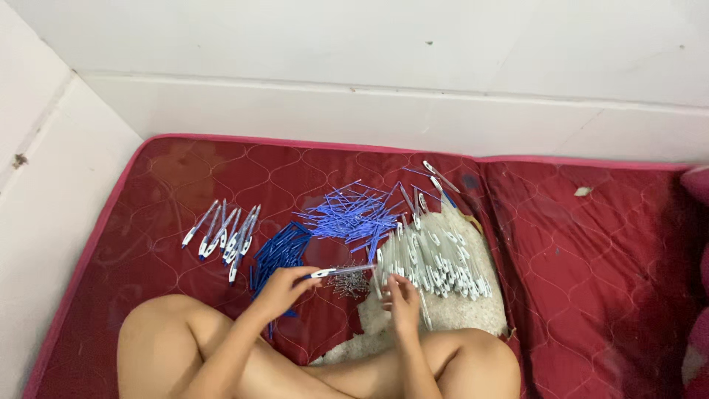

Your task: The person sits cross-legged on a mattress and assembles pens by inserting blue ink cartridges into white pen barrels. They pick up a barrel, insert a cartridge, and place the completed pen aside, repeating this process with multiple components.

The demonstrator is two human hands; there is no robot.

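While the person sits cross-legged on the mattress (591,295), both bare knees show at the bottom of the view. Just past the knees, the left hand (281,290) has its fingers pinched around a pen (341,271), which lies level and points toward the right hand (404,304). That pen looks clear and thin, with a white part near the left fingers. It should be light, stiff and a bit smooth, so a pinch near the middle of the tube would hold it best. The right hand rests at the near edge of a big heap of clear pen tubes (436,262), and its fingers are curled on one or two of them, though I cannot tell just how tight. These tubes lie on a white fuzzy cloth (458,310). Between the two hands sits a small clump of thin metal bits (348,284), maybe springs. A little farther, by the left hand, is a pile of dark blue sticks (279,251). Past that is a heap of thin blue refills (351,214), all mixed up. Off to the left, a few finished pens (225,235) lie in a loose row. Farthest away is the white wall (369,59).
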